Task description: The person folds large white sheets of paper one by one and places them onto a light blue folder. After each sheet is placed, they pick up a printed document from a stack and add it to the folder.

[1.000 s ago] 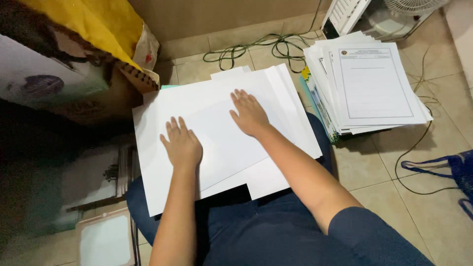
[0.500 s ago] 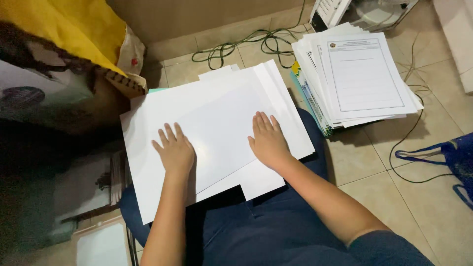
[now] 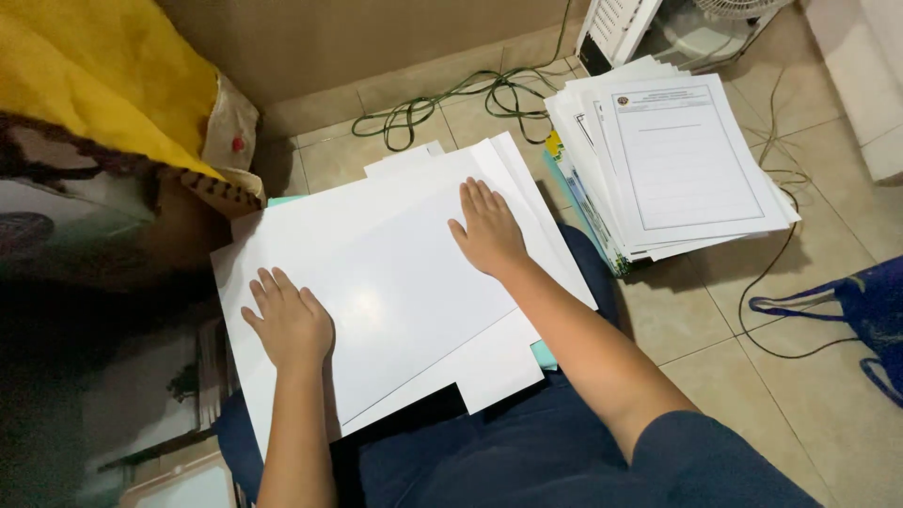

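fingers [image 3: 275, 287] of the left hand [image 3: 290, 325] are spread a little and lie flat on the white sheets [image 3: 395, 282], holding nothing. fingers [image 3: 475, 198] of the right hand [image 3: 491, 235] are close together and press flat on the same sheets, holding nothing too. the white sheets are a loose stack on the person's lap [image 3: 489, 452], in the middle of the view, with the edges not lined up. the left hand is at about 8 o'clock on the stack and the right hand is at about 2 o'clock. a bit of a teal folder [image 3: 544, 354] peeks out under the stack at 5 o'clock. a pile of printed papers [image 3: 677, 160] sits on the tiled floor [image 3: 752, 376] at 2 o'clock, just beside the stack. a green cord [image 3: 442, 99] lies curled on the floor at 12 o'clock. a yellow cloth [image 3: 103, 75] is at 10 o'clock. a blue bag [image 3: 870, 310] is at 3 o'clock, well apart from the hands.
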